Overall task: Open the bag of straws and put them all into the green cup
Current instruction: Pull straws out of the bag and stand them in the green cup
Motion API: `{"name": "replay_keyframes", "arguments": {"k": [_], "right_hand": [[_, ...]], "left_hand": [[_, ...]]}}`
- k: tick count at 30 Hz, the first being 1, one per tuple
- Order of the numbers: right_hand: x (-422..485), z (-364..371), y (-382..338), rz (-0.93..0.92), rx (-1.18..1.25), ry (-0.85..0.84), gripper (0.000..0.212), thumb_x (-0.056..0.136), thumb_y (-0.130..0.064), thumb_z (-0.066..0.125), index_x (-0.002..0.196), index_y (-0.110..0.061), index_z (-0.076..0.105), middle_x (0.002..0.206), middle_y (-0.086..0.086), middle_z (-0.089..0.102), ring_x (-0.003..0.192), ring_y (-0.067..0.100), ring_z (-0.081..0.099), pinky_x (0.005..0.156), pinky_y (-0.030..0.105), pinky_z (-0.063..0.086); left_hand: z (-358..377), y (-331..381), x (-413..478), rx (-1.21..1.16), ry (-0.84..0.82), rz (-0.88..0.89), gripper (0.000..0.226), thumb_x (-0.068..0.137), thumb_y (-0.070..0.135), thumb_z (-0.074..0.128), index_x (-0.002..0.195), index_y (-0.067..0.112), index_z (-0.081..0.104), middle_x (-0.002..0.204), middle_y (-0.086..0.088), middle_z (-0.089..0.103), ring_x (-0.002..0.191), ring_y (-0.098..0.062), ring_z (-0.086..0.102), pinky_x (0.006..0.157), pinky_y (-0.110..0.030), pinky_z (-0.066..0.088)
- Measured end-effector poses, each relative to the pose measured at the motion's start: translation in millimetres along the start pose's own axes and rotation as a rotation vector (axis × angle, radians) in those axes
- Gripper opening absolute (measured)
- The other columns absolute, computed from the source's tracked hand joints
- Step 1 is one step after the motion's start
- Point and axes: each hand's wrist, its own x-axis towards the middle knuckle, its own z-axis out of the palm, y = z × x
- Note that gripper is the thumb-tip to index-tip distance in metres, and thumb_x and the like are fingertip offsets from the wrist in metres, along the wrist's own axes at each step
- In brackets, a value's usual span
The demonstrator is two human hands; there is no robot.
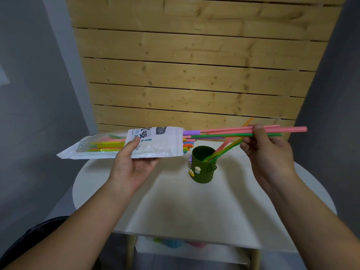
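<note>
1. The left hand (134, 162) is wrapped around the bag of straws (124, 143) from underneath, thumb on the front. It's held flat and level above the white surface (165, 207), open mouth pointing right, which I'd guess keeps the rest from spilling while some get pulled.
2. The right hand (266, 151) is pinched shut on a few straws (233, 132), pink and green ones, with a purple one poking out of the mouth alongside. Their left ends are still at the bag mouth, so they look only partly drawn out.
3. The green cup (203, 166) sits on the surface just below the bag mouth, handy for a short drop. It already has some straws leaning in it, tipped to the right. Little decorative charms are stuck on its front.
4. Plenty of straws are still in the bag, so I'd say the job is somewhere in the middle.
5. Writing on the bag: big Chinese characters, an exclamation mark and what looks like "Drink". The rest is too small to read.
</note>
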Motion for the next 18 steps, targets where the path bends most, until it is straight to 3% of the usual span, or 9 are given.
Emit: {"name": "replay_keyframes", "arguments": {"k": [5, 11, 18], "right_hand": [[-3.1, 6.8, 1.8, 0.048, -0.031, -0.16, 0.02, 0.098, -0.019, 0.057, 0.102, -0.005, 0.071, 0.083, 0.01, 0.07, 0.076, 0.013, 0.068, 0.078, 0.025, 0.06], [-15.8, 21.4, 16.3, 0.126, -0.007, -0.264, 0.016, 0.097, -0.012, 0.058, 0.098, -0.005, 0.072, 0.077, 0.007, 0.075, 0.073, 0.014, 0.072, 0.076, 0.026, 0.061], [-22.9, 27.5, 25.1, 0.217, 0.102, -0.229, 0.015, 0.096, -0.012, 0.06, 0.097, -0.002, 0.071, 0.079, 0.008, 0.076, 0.073, 0.013, 0.072, 0.07, 0.022, 0.059]], "left_hand": [[5.3, -7.8, -4.3, 0.022, -0.022, -0.014, 0.016, 0.096, 0.018, 0.063, 0.11, 0.012, 0.067, 0.113, -0.013, 0.076, 0.101, -0.03, 0.075, 0.085, -0.058, 0.057], [8.2, -10.9, -7.6, 0.042, -0.001, -0.023, 0.029, 0.093, 0.028, 0.068, 0.118, 0.014, 0.065, 0.112, -0.012, 0.077, 0.103, -0.031, 0.074, 0.09, -0.054, 0.057], [9.7, -11.8, -4.9, 0.07, 0.101, -0.006, 0.009, 0.092, 0.012, 0.067, 0.099, 0.016, 0.07, 0.094, -0.006, 0.08, 0.082, -0.024, 0.078, 0.071, -0.044, 0.062]]}}
